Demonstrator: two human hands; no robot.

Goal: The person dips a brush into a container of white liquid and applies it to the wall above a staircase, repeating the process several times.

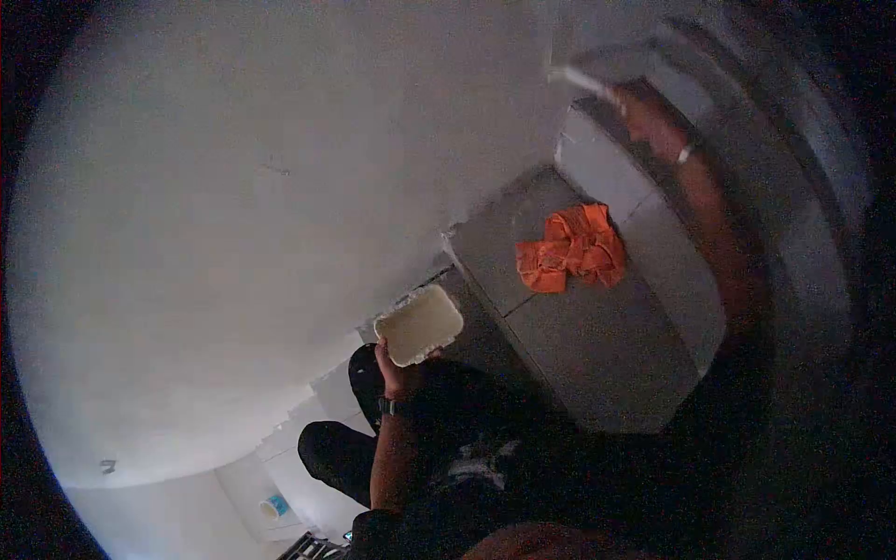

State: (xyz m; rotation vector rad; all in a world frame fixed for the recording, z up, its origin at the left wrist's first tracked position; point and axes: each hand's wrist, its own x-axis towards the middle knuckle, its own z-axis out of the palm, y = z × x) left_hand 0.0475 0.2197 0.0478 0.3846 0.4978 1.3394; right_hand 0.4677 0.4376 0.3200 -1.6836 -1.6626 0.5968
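My left hand (pixel 399 373), with a watch at the wrist, grips a cream rectangular tub (pixel 420 327) by its near side. The tub has rounded corners, and whitish smears mark its rim. Up at the right my right hand (pixel 642 114), smeared by motion and with a band at the wrist, is closed around a slim whitish tool (pixel 590 82). The tool's far end is right at the pale wall (pixel 327 215); its exact kind is lost in the blur. A crumpled orange cloth (pixel 574 250) lies on the step between my two hands.
Grey tiled steps (pixel 579 345) run along the wall, with edges between levels. A white and blue bucket (pixel 274 507) stands on the floor at lower left. Near it, a dark slatted object (pixel 313 547) shows at the bottom. My dark-clothed knees (pixel 331 453) are close to the wall.
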